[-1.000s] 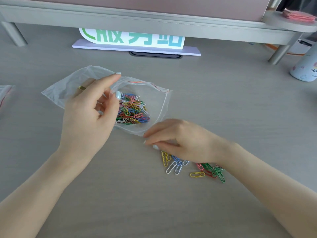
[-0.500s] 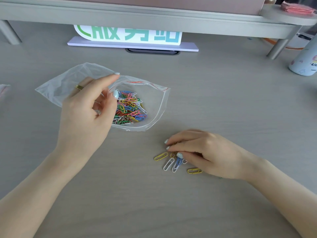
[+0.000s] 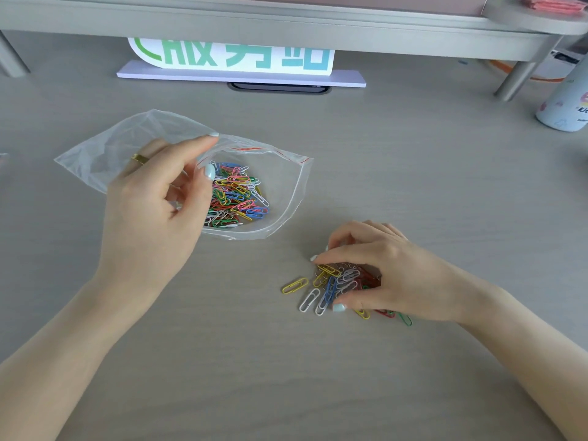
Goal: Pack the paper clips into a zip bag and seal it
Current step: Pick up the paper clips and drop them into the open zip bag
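Right hand [image 3: 391,275] now gathering loose clips [image 3: 331,286], multicolor, zip bag [image 3: 286,192] open

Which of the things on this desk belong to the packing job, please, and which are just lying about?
Part of the job:
zip bag, held open by the left hand
clips in the bag
loose clips under the right hand

Lying about:
sign
bottle
shelf

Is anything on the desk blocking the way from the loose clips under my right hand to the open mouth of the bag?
Nothing visible does. Bare desk lies between the loose clips and the zip bag, whose mouth faces them.
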### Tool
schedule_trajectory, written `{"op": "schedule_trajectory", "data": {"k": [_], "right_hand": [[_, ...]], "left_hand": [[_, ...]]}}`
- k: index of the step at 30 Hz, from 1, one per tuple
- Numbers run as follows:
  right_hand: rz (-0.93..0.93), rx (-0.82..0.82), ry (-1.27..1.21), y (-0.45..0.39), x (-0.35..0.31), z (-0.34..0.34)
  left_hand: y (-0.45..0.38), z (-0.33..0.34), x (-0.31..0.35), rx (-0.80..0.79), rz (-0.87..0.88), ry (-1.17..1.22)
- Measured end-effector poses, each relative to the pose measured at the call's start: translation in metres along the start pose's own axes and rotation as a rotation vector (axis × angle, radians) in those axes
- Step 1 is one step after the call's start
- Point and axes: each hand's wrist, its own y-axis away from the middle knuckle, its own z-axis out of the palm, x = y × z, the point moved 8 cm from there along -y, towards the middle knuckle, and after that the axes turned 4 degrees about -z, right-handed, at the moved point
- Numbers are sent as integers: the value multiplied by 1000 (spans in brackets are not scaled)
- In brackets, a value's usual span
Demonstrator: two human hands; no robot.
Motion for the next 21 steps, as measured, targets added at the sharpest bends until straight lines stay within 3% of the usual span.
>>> {"op": "schedule_trajectory", "data": {"k": [7, 21], "right_hand": [[-4, 46, -149, -2, -1, -2], [-46, 32, 126, 0, -18, -6]], "left_hand": [[0, 0, 0, 5, 7, 5], [2, 2, 1, -8, -1, 25]]}}
